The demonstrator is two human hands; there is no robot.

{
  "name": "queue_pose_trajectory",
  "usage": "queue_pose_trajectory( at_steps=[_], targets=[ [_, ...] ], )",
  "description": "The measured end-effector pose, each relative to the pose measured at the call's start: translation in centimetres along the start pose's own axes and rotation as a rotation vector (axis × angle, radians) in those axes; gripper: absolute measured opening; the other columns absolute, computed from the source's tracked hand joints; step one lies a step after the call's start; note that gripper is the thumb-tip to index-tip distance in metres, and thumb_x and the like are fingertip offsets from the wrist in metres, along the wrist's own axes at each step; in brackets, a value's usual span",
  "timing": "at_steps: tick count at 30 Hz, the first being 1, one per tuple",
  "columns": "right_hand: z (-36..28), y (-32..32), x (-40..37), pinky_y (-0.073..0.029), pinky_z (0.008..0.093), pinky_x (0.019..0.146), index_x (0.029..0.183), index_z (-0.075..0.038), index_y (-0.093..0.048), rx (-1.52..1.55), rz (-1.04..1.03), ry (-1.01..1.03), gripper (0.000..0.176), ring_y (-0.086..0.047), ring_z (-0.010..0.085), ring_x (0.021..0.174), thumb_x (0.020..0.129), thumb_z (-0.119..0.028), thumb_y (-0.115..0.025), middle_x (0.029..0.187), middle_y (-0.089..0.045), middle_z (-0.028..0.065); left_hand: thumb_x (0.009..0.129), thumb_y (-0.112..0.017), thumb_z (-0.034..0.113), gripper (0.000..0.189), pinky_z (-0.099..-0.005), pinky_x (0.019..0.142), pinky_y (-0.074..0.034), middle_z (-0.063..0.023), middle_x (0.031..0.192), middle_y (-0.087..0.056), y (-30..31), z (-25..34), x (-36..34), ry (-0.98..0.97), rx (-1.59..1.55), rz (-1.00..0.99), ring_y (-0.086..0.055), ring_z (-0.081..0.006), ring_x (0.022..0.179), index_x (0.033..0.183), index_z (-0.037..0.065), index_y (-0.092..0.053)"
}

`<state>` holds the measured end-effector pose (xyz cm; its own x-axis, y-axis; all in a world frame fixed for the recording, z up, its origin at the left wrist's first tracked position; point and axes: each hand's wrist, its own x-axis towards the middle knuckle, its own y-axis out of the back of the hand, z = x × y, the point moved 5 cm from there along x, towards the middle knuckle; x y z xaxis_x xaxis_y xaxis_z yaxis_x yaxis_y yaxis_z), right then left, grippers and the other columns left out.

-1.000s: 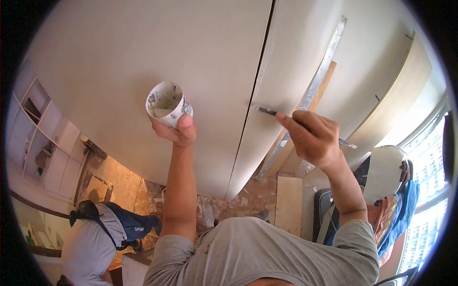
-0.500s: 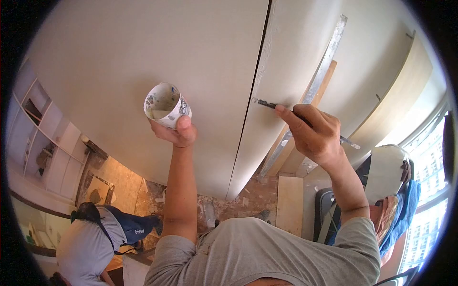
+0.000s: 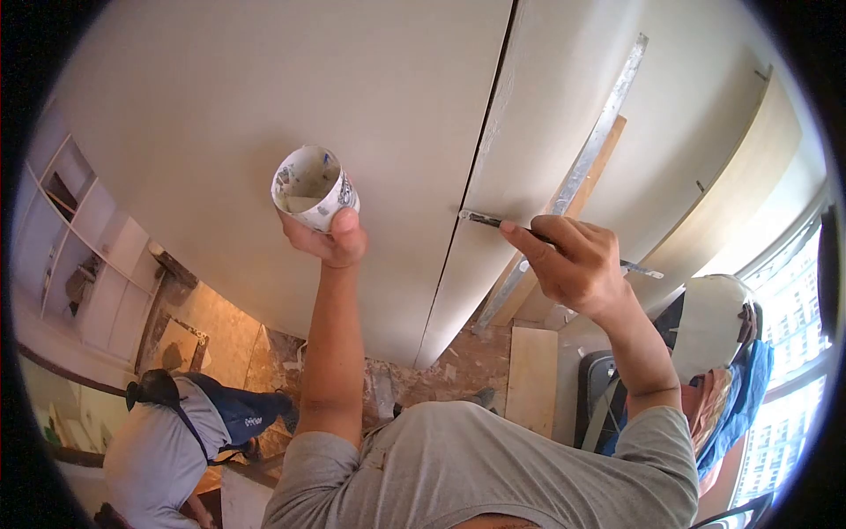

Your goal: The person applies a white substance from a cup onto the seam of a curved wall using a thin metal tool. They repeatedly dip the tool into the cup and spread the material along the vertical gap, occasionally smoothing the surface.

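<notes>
My left hand [image 3: 330,238] is closed around a white cup [image 3: 345,196] with dark print, its mouth tilted toward me. Grey and blue smears mark the inside, and pale paint or filler lies in it. Pinched in my right hand [image 3: 577,264] is a slim dark-handled tool [image 3: 486,219] with a pale-smeared tip. Its other end, a narrow metallic piece, sticks out behind the hand. The tip is right at the dark gap [image 3: 467,181] between a wide pale panel [image 3: 405,106] and a narrower strip [image 3: 511,185].
Right of the strip, a long metal straightedge [image 3: 604,132] leans beside a wooden board [image 3: 602,163]. A person in a grey shirt [image 3: 154,450] bends at lower left, near white shelving [image 3: 88,220]. Clothes [image 3: 736,414] hang by a bright window [image 3: 784,414]. Debris litters the floor [image 3: 441,370].
My right hand and the tool have moved down along the strip, and the tip has shifted left to the gap. The cup is still in my left hand, slightly higher in view.
</notes>
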<state>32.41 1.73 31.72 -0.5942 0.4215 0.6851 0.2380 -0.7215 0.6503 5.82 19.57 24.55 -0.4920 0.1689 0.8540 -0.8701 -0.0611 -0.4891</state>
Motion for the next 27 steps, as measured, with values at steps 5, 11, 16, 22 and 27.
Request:
queue_pose_trajectory(
  at_steps=[5, 11, 16, 22, 27],
  targets=[
    [0.3, -0.6, -0.4, -0.052, 0.0326, 0.052, 0.131, -0.009, -0.084, -0.044, -0.019, -0.004, 0.06, -0.063, 0.0133, 0.066, 0.072, 0.0, -0.08, 0.091, -0.067, 0.001, 0.096, -0.078, 0.061, 0.074, -0.0356, 0.068, -0.054, -0.0145, 0.094, -0.068, 0.2, -0.5, 0.0, -0.014, 0.0, -0.01, -0.066, -0.0239, 0.082, 0.122, -0.006, -0.059],
    [1.4, -0.1, -0.3, -0.053, 0.0325, 0.052, 0.132, -0.009, -0.083, -0.072, 0.085, 0.006, 0.061, -0.063, 0.0139, 0.066, 0.073, 0.002, -0.08, 0.093, -0.068, 0.0017, 0.096, -0.078, 0.063, 0.076, -0.0364, 0.07, -0.054, -0.0142, 0.096, -0.068, 0.2, -0.5, -0.6, -0.006, 0.015, -0.003, -0.066, -0.0243, 0.084, 0.122, -0.005, -0.058],
    [1.2, 0.1, -0.3, -0.052, 0.0314, 0.05, 0.132, -0.008, -0.083, -0.027, 0.138, -0.001, 0.058, -0.066, 0.0146, 0.065, 0.077, 0.006, -0.079, 0.093, -0.069, 0.0047, 0.095, -0.079, 0.063, 0.076, -0.037, 0.072, -0.055, -0.0143, 0.097, -0.069, 0.1, -0.5, -0.6, -0.008, 0.017, -0.003, -0.067, -0.0242, 0.086, 0.124, -0.005, -0.058],
    [2.0, 1.0, -0.4, -0.061, 0.0382, 0.066, 0.13, -0.004, -0.083, -0.036, 0.103, -0.123, 0.051, -0.075, 0.0236, 0.081, 0.081, 0.009, -0.078, 0.101, -0.076, 0.0102, 0.101, -0.075, 0.066, 0.087, -0.0402, 0.087, -0.061, -0.0118, 0.118, -0.072, 2.4, -4.4, -3.7, 0.098, 0.01, -0.104, -0.07, -0.0253, 0.105, 0.148, -0.005, -0.058],
    [2.3, 1.7, -3.6, -0.063, 0.0423, 0.084, 0.133, 0.007, -0.079, 0.028, 0.192, -0.291, 0.026, -0.076, 0.0353, 0.101, 0.108, 0.006, -0.069, 0.117, -0.079, 0.0242, 0.091, -0.08, 0.065, 0.077, -0.0463, 0.077, -0.059, -0.0127, 0.11, -0.075, -0.5, -3.3, -3.9, -0.291, 0.437, -0.006, -0.074, -0.0322, 0.091, 0.135, 0.004, -0.066]
  ],
)
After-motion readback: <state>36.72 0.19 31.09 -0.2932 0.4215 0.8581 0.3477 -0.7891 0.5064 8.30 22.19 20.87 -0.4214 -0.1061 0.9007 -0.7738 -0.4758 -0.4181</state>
